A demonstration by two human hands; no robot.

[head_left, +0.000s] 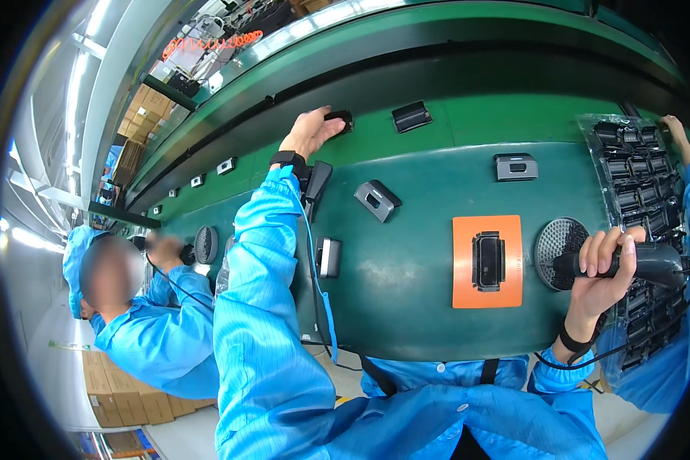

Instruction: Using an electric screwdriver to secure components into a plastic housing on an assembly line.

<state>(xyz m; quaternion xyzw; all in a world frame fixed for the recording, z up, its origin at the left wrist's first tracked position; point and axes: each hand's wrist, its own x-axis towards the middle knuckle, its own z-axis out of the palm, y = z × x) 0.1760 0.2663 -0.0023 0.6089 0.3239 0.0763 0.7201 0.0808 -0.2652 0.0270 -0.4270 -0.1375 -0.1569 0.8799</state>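
My left hand (307, 134) reaches to the far side of the bench, its fingers closed on a small black plastic part (339, 119) over the green strip. In my right hand (604, 268) is a black corded electric screwdriver (655, 264), held sideways with its tip end over a round grey dish (546, 238) of small dark pieces, probably screws. Left of that dish, an orange mat (466, 294) carries a black rectangular housing (489, 262). Grey-and-black device shells (376, 201) lie about the bench, one (516, 167) at the far right and another (328, 257) beside my left sleeve.
A clear plastic tray (602, 165) full of black parts stands at the right, with another person's hand (676, 130) at its edge. On the green strip (475, 123) sits another black part (412, 116). A co-worker in blue (157, 322) works at the left.
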